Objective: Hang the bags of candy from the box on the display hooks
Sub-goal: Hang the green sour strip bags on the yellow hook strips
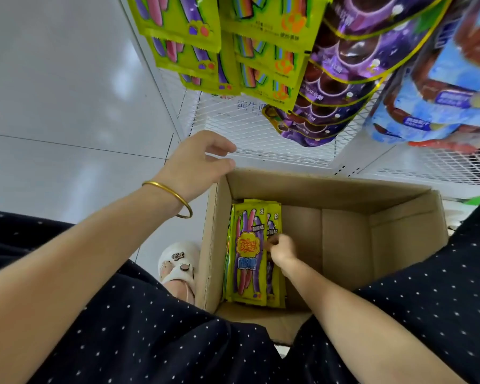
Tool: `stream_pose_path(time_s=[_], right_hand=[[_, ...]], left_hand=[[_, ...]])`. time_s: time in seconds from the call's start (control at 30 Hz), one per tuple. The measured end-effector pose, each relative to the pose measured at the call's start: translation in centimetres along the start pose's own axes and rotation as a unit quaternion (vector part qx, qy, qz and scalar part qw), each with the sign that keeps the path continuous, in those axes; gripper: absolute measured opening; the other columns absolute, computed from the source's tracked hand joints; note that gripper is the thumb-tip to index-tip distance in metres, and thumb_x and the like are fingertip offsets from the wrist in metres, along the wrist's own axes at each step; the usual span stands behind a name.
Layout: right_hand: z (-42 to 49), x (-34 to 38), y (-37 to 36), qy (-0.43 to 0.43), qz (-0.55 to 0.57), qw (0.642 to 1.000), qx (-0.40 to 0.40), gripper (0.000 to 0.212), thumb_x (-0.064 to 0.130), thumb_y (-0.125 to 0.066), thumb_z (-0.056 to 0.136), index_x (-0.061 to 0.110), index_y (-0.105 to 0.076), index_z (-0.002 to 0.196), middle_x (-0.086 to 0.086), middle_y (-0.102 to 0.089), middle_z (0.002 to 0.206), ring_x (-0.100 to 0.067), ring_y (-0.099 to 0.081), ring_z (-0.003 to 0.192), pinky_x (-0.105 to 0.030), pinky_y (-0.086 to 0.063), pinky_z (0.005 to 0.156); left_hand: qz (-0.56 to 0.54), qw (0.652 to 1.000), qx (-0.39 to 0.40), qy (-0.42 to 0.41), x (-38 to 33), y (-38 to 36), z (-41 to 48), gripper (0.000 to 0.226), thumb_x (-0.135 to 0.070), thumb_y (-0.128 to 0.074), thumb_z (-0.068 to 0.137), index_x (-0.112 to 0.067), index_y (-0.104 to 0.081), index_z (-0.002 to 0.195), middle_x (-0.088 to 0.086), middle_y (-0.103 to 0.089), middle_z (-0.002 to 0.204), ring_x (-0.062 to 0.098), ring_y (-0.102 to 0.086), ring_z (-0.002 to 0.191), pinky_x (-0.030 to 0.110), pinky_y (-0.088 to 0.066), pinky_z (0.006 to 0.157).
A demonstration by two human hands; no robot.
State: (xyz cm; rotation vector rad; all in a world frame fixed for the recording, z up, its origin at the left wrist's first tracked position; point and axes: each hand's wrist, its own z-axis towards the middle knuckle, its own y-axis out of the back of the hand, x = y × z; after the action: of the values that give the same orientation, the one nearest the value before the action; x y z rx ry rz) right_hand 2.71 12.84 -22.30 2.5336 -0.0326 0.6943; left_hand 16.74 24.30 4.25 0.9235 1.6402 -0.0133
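An open brown cardboard box (330, 187) sits on the pale grey tiled floor (53, 106), its far rim close under a white wire-mesh display panel (247, 128). Inside, a stack of flat yellow-green plastic bags of candy (250, 250), printed with pink and purple strips, lies packed against the left wall. The right half of the box bottom is bare cardboard, which leaves open room beside the stack.

The hands are well apart. The right hand (281, 249) is down inside the box with its fingers curled, pinching the right edge of the bags of candy near the top of the stack. The left hand (197, 162) is above the far-left corner of the box, fingers loose and slightly bent and holding nothing, with the thumb just over the rim (whether it touches the cardboard cannot be told). A thin gold bangle (164, 187) circles that wrist.

Overhead, rows of yellow-green hanging bags (183, 26) overlap in front of the mesh, with glossy purple bags (344, 65) to their right and light blue bags (441, 92) further right. Bare mesh shows between their lower edges and the box rim.

A white clog (178, 261) stands just beside the left wall of the box. A dark dotted garment (150, 328) covers the near edge.
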Motion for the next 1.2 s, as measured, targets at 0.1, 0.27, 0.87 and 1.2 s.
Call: stream_pose_path(time_s=[0.1,0.27,0.87,1.2], right_hand=[[-1.4,1.3,0.6,0.085,0.030,0.995,0.032,0.006,0.010,-0.055,0.091,0.013,-0.055,0.086,-0.002,-0.056,0.090,-0.022,-0.055,0.089,-0.036,-0.047,0.082],[-4.7,5.0,5.7,0.197,0.169,0.953,0.154,0.028,0.005,-0.054,0.091,0.017,-0.042,0.068,-0.005,-0.040,0.066,-0.015,-0.037,0.061,-0.017,-0.028,0.049],[-27.0,24.5,18.0,0.632,0.065,0.761,-0.130,0.031,0.008,-0.068,0.081,0.030,-0.047,0.088,0.020,-0.050,0.084,0.009,-0.048,0.083,-0.007,-0.036,0.075],[-37.6,37.1,24.3,0.722,0.087,0.638,-0.254,0.037,-0.005,-0.056,0.084,0.020,-0.061,0.110,0.018,-0.055,0.102,0.005,-0.048,0.098,-0.004,-0.033,0.089]], left_hand=[[0.012,1.000,-0.001,0.002,-0.1,-0.1,0.1,0.017,-0.014,-0.060,0.086,-0.030,-0.059,0.090,-0.003,-0.060,0.111,0.010,-0.060,0.084,0.023,-0.050,0.076],[0.058,0.998,-0.003,0.010,0.4,-0.3,0.5,0.028,-0.014,-0.063,0.085,-0.018,-0.056,0.111,0.004,-0.054,0.121,0.011,-0.058,0.085,0.019,-0.043,0.071],[-0.142,0.973,-0.076,-0.168,-11.0,8.0,-6.8,0.017,0.000,-0.065,0.080,-0.017,-0.065,0.083,-0.004,-0.072,0.069,0.010,-0.066,0.062,0.029,-0.059,0.062],[-0.161,0.892,-0.256,-0.335,-26.2,22.5,-5.5,0.014,-0.025,-0.051,0.093,-0.014,-0.059,0.097,-0.003,-0.061,0.086,0.008,-0.058,0.078,0.027,-0.056,0.077]])
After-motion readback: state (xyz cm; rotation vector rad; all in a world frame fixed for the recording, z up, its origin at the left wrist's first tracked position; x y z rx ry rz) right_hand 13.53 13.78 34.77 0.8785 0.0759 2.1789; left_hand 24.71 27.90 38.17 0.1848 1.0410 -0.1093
